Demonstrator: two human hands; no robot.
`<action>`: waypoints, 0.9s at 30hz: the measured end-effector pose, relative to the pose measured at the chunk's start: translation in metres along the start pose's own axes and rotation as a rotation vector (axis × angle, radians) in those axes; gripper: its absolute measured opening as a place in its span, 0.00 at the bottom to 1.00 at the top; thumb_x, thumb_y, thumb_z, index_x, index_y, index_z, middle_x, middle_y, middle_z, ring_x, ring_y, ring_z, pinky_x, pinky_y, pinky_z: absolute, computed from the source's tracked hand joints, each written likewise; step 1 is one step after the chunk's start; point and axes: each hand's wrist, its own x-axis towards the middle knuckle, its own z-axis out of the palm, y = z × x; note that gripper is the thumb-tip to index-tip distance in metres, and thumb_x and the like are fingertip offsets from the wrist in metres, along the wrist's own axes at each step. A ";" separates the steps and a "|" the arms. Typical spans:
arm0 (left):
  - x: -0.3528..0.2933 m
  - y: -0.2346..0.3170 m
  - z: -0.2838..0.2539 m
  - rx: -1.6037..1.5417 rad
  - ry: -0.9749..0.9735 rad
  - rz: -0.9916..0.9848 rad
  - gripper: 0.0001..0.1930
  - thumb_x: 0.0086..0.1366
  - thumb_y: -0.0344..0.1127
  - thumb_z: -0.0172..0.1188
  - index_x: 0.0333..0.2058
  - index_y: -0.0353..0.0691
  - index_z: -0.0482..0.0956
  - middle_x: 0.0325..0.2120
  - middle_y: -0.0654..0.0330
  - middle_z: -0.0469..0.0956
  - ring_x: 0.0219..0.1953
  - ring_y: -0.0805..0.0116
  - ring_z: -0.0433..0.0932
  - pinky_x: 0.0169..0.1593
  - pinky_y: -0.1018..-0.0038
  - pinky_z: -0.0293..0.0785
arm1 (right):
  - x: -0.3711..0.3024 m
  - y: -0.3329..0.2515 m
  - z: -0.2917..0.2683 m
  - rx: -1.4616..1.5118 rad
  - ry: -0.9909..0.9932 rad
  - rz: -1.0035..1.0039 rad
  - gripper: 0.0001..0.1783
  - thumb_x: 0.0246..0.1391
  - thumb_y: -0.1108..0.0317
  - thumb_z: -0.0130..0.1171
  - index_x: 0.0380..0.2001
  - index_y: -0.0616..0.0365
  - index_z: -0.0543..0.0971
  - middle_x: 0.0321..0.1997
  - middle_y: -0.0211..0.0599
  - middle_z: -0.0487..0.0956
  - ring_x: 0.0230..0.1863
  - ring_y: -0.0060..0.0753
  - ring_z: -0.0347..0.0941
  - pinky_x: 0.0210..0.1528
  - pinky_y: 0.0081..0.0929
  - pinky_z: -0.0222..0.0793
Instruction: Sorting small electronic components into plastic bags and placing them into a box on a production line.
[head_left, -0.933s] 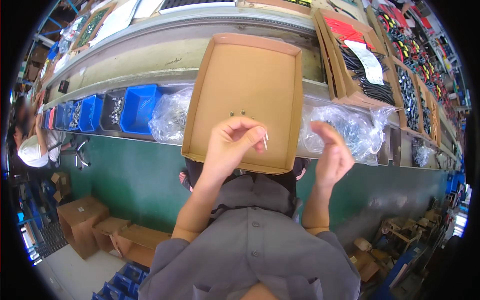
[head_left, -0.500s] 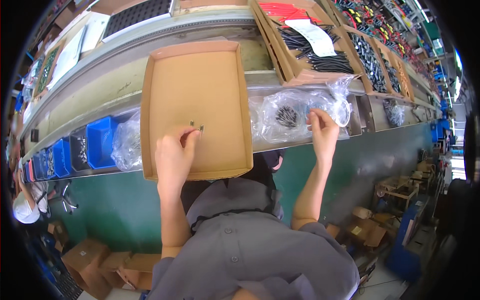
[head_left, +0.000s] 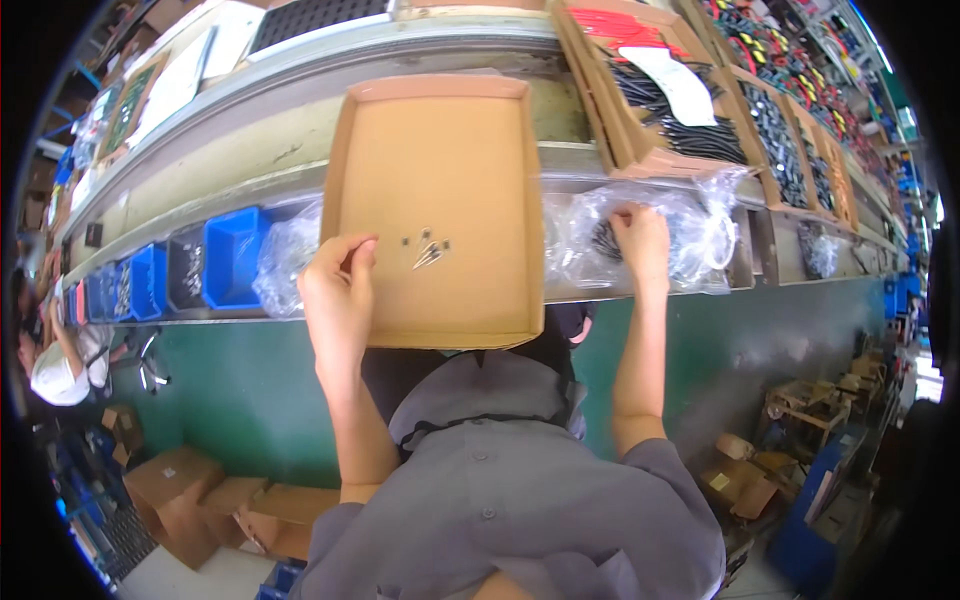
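Observation:
A shallow brown cardboard tray (head_left: 440,150) lies on the bench edge in front of me. A few small dark metal parts (head_left: 430,250) lie loose on its floor. My left hand (head_left: 335,290) rests on the tray's left front part, fingers loosely curled, just left of those parts and holding nothing I can see. My right hand (head_left: 640,240) reaches to the right into a clear plastic bag (head_left: 690,235) of dark parts, its fingertips hidden inside the bag.
Blue plastic bins (head_left: 225,255) line the shelf at left, beside another clear bag (head_left: 285,265). Cardboard boxes of black cables (head_left: 680,110) stand at the back right. Brown cartons (head_left: 175,490) sit on the floor at lower left. Another person (head_left: 60,370) is at far left.
My left hand came down from the tray's middle to its left front, and small parts now lie on the tray floor. My right hand moved into the clear bag.

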 end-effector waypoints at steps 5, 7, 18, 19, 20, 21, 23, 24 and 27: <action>0.005 -0.002 -0.006 -0.240 0.108 -0.034 0.07 0.62 0.29 0.46 0.27 0.33 0.69 0.19 0.67 0.68 0.20 0.83 0.60 0.24 0.85 0.58 | 0.007 0.004 -0.001 -0.085 -0.086 -0.004 0.09 0.41 0.64 0.54 0.22 0.56 0.79 0.23 0.43 0.77 0.28 0.47 0.73 0.35 0.36 0.69; 0.005 -0.003 -0.011 -0.240 0.151 -0.012 0.07 0.62 0.29 0.45 0.26 0.34 0.69 0.19 0.67 0.69 0.20 0.83 0.60 0.25 0.85 0.58 | 0.005 -0.002 -0.007 0.004 -0.066 0.048 0.09 0.40 0.65 0.54 0.22 0.57 0.79 0.21 0.43 0.76 0.26 0.47 0.73 0.34 0.36 0.68; 0.002 -0.005 -0.015 -0.380 0.159 0.029 0.05 0.61 0.27 0.47 0.28 0.33 0.70 0.20 0.66 0.70 0.22 0.84 0.64 0.27 0.86 0.61 | -0.022 -0.009 -0.028 0.639 0.116 0.039 0.06 0.48 0.73 0.54 0.29 0.63 0.76 0.19 0.29 0.73 0.18 0.13 0.62 0.20 0.13 0.58; 0.003 -0.004 -0.014 -0.380 0.156 0.028 0.05 0.61 0.27 0.47 0.28 0.33 0.70 0.20 0.66 0.70 0.22 0.84 0.64 0.27 0.86 0.61 | -0.026 -0.019 -0.038 0.845 0.081 0.067 0.08 0.49 0.73 0.53 0.33 0.63 0.75 0.22 0.27 0.73 0.18 0.12 0.62 0.20 0.12 0.56; 0.002 -0.003 -0.015 -0.382 0.141 0.009 0.05 0.61 0.28 0.48 0.28 0.33 0.71 0.21 0.66 0.70 0.22 0.84 0.64 0.27 0.86 0.62 | -0.030 -0.029 -0.046 1.052 0.041 0.089 0.10 0.50 0.73 0.52 0.38 0.62 0.75 0.24 0.26 0.73 0.19 0.11 0.61 0.19 0.10 0.55; 0.001 -0.001 -0.016 -0.384 0.126 -0.009 0.05 0.61 0.28 0.48 0.28 0.33 0.71 0.21 0.66 0.70 0.22 0.84 0.65 0.27 0.86 0.62 | -0.032 -0.035 -0.049 1.114 0.008 0.078 0.15 0.50 0.75 0.52 0.43 0.63 0.72 0.25 0.26 0.74 0.19 0.12 0.61 0.19 0.11 0.54; -0.001 0.001 -0.016 -0.433 0.077 -0.038 0.05 0.61 0.28 0.48 0.28 0.34 0.71 0.21 0.66 0.71 0.22 0.83 0.65 0.27 0.86 0.62 | -0.037 -0.051 -0.051 1.202 -0.048 0.037 0.16 0.50 0.75 0.52 0.44 0.63 0.72 0.25 0.27 0.74 0.20 0.13 0.62 0.20 0.11 0.55; -0.001 0.003 -0.015 -0.482 0.024 -0.065 0.05 0.61 0.29 0.49 0.29 0.34 0.72 0.21 0.66 0.72 0.22 0.83 0.66 0.27 0.86 0.62 | -0.038 -0.060 -0.053 1.289 -0.100 -0.004 0.16 0.50 0.76 0.52 0.44 0.63 0.71 0.26 0.28 0.74 0.21 0.14 0.62 0.21 0.11 0.55; -0.004 0.006 -0.010 -0.601 -0.158 -0.091 0.05 0.60 0.29 0.50 0.31 0.34 0.73 0.23 0.65 0.73 0.23 0.83 0.67 0.26 0.86 0.63 | -0.042 -0.089 -0.059 1.380 -0.264 -0.075 0.13 0.49 0.76 0.53 0.40 0.65 0.73 0.27 0.32 0.75 0.24 0.17 0.66 0.24 0.12 0.58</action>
